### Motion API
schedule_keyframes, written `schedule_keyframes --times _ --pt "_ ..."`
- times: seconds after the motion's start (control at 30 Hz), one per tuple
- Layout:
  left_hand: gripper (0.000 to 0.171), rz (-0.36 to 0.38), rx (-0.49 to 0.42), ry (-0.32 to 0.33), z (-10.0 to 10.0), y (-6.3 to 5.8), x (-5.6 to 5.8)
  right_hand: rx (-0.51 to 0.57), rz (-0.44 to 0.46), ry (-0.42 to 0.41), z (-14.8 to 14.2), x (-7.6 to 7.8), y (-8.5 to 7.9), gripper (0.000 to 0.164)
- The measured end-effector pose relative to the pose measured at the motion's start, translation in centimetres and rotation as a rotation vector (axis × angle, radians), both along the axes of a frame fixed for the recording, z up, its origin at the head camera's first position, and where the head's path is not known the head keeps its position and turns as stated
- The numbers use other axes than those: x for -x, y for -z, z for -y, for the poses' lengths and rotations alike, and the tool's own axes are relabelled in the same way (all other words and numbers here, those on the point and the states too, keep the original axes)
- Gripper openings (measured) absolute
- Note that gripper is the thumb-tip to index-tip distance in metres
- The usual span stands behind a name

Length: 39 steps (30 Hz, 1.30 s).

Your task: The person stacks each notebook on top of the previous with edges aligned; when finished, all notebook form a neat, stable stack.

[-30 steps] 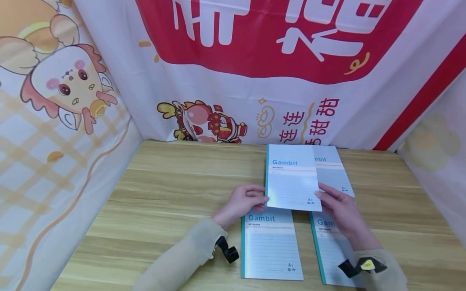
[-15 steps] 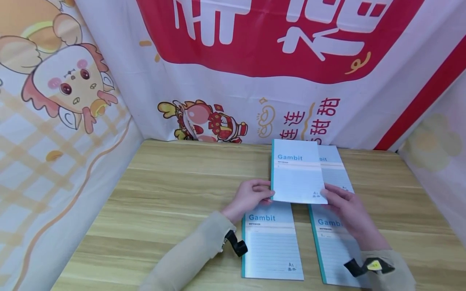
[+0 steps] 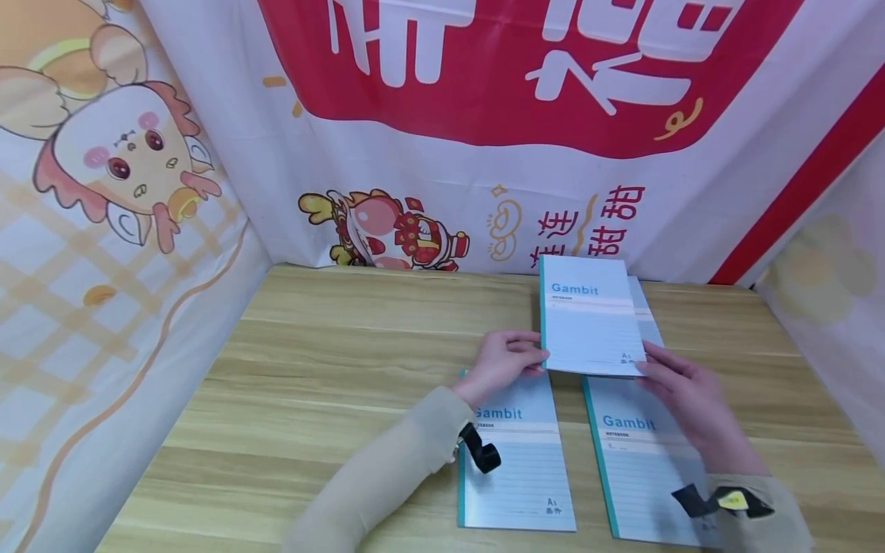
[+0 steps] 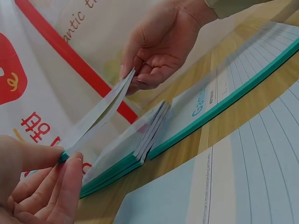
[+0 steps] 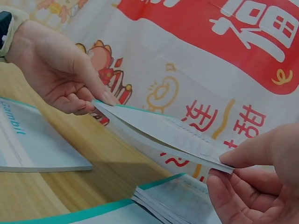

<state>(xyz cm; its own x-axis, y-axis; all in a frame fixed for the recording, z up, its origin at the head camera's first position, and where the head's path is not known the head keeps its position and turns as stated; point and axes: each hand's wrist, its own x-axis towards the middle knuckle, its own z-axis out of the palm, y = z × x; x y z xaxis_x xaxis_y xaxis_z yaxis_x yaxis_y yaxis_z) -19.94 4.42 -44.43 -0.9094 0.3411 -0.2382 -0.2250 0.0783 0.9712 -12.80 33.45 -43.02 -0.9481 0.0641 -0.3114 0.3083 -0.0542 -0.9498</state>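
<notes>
A white notebook with a teal spine and "Gambit" on its cover (image 3: 591, 319) is held up by both hands. My left hand (image 3: 502, 363) pinches its spine edge near the lower corner. On the opposite side, my right hand (image 3: 694, 399) pinches the lower right corner between thumb and fingers. In the left wrist view, the held notebook (image 4: 100, 109) tilts above a small stack of notebooks (image 4: 124, 156). That stack is mostly covered by the held notebook in the head view, with its right edge (image 3: 647, 311) showing.
Two matching notebooks lie on the wooden table (image 3: 332, 369) nearer the person: one at front left (image 3: 518, 484), under the left forearm, one at front right (image 3: 646, 468), partly covered by the right arm. A printed curtain (image 3: 415, 161) hangs along the table's back edge.
Both hands have carried the held notebook to the right and away from the person, over the stack at the back. The two front notebooks have stayed put.
</notes>
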Motion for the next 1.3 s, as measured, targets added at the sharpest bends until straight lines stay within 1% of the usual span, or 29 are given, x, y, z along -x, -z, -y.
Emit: schedule_keyframes --times 0.07,0.2,0.27,0.37,0.43,0.5,0.53,0.67,0.87,1.07,1.17,1.3 --pt "0.030 -0.002 0.000 -0.010 -0.6 -0.1 0.1 0.015 0.005 0.027 -0.4 0.1 0.1 0.076" --pt "0.028 -0.020 -0.008 -0.014 -1.8 -0.3 0.3 -0.017 0.042 0.082 -1.0 0.3 0.0 0.076" --pt "0.028 -0.032 -0.008 -0.011 -2.3 -0.4 0.5 -0.068 0.072 0.110 -1.2 0.5 -0.1 0.076" --pt "0.027 -0.054 -0.009 -0.010 -3.0 -0.6 0.8 -0.199 0.093 0.137 -1.3 0.9 -0.1 0.073" --pt "0.027 -0.077 0.009 -0.012 -3.4 -0.8 1.1 -0.286 0.094 0.145 -1.3 1.1 -0.1 0.071" --pt "0.026 -0.102 0.032 -0.018 -3.9 -1.0 1.4 -0.350 0.077 0.150 -1.4 1.3 -0.1 0.070" --pt "0.026 -0.116 0.051 -0.021 -4.1 -1.1 1.5 -0.368 0.071 0.151 -1.6 1.4 -0.1 0.069" --pt "0.026 -0.145 0.105 -0.037 -5.1 -1.1 1.9 -0.376 0.060 0.166 -2.1 1.9 -0.1 0.067" --pt "0.028 -0.150 0.162 -0.071 -6.3 -0.4 2.2 -0.388 0.077 0.185 -2.6 2.4 0.3 0.066" --pt "0.028 -0.158 0.211 -0.084 -7.2 1.2 1.8 -0.432 0.089 0.169 -3.4 2.4 1.5 0.063" --pt "0.026 -0.148 0.225 -0.089 -7.6 1.9 1.7 -0.438 0.113 0.183 -3.6 2.5 2.1 0.064" --pt "0.025 -0.133 0.237 -0.097 -7.9 2.4 1.6 -0.439 0.137 0.203 -3.7 2.6 2.7 0.065"
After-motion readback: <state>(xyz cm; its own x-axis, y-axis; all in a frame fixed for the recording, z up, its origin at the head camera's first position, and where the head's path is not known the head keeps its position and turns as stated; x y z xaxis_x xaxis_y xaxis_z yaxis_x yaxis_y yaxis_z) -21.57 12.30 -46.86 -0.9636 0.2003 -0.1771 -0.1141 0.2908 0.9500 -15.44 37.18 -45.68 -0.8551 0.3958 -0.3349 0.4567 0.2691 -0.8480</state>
